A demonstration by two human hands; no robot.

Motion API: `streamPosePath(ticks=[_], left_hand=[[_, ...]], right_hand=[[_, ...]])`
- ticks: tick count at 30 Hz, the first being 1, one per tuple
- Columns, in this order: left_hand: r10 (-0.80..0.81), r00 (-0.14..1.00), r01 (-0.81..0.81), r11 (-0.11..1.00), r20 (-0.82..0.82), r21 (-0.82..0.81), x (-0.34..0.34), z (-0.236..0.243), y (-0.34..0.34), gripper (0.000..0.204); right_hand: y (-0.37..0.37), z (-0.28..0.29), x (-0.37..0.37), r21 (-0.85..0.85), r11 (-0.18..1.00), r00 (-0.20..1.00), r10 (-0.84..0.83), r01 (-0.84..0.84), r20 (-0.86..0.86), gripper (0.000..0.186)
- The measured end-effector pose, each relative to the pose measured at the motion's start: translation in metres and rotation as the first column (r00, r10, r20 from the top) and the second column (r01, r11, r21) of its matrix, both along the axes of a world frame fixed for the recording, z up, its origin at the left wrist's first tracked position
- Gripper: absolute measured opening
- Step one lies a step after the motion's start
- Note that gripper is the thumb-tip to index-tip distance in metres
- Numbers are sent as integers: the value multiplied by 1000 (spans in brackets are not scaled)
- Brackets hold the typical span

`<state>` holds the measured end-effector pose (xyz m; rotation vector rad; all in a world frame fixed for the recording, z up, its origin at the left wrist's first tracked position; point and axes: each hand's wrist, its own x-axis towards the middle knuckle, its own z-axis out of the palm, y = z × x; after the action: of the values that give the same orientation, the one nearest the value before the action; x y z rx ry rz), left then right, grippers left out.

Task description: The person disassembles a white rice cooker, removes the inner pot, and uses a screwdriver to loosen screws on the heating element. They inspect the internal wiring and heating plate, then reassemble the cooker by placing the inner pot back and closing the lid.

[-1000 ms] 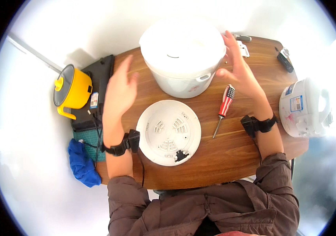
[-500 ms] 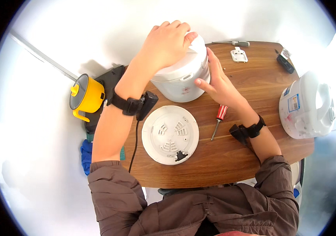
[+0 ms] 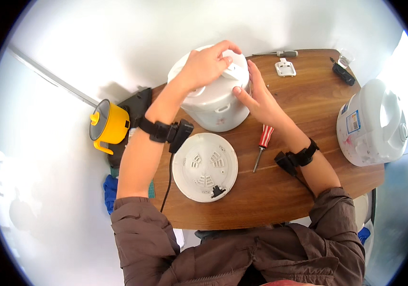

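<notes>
A white rice cooker (image 3: 216,119) stands at the back middle of the table. My left hand (image 3: 208,66) is over its lid, fingers curled at the lid's handle (image 3: 232,74). My right hand (image 3: 261,97) grips the cooker's right side, thumb against the lid rim, fingertips partly hidden. In front of the cooker lies a round white vented plate (image 3: 189,176) with a black part (image 3: 217,191) on it. A red-and-white-handled screwdriver (image 3: 267,138) lies below my right hand.
The wooden table (image 3: 270,200) holds a second white cooker (image 3: 366,128) at right, a yellow pot (image 3: 111,126) at left, a white bracket (image 3: 285,67), a grey-handled tool (image 3: 288,54), a black object (image 3: 343,75) and a clear cup (image 3: 345,58). A blue cloth (image 3: 109,193) is at left.
My left hand has moved from left of the cooker onto its lid, and my right hand has closed onto its right side. In the last half second my left hand has shifted slightly down.
</notes>
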<state>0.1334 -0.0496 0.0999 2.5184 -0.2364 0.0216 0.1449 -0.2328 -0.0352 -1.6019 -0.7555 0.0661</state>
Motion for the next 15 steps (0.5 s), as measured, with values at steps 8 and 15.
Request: streamPosePath(ticks=[8, 15], left_hand=[[9, 1000, -8, 979, 4, -202, -6, 7, -4, 26], [-3, 969, 110, 901, 246, -420, -8, 47, 30, 32]], right_hand=[[3, -8, 1, 36, 999, 1000, -11, 10, 26, 106], [1, -1, -4, -3, 998, 998, -67, 67, -22, 106]])
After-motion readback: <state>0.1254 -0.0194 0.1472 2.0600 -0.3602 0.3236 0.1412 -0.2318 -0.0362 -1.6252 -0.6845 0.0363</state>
